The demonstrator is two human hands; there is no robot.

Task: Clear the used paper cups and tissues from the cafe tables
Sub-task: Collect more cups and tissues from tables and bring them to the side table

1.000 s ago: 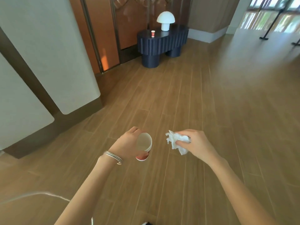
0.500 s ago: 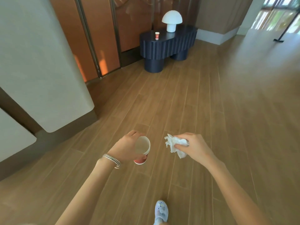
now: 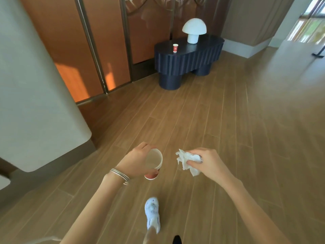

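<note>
My left hand (image 3: 135, 162) grips a red paper cup (image 3: 153, 164) by its side, its white open mouth facing up and looking empty. My right hand (image 3: 209, 163) pinches a crumpled white tissue (image 3: 186, 160) just right of the cup. Both are held over the wooden floor in front of me. Farther ahead, a second small red paper cup (image 3: 175, 48) stands upright on the left part of a dark fluted table (image 3: 190, 58).
A white mushroom lamp (image 3: 193, 31) stands on the dark table behind the cup. A curved grey wall panel (image 3: 35, 95) juts out on the left, with orange panels (image 3: 73, 55) behind it. Open wooden floor lies between me and the table. My white shoe (image 3: 152, 214) shows below.
The dark table and its cup have come nearer and larger in view, and the grey panel has slid left. My shoe has stepped into view. Both hands keep their holds.
</note>
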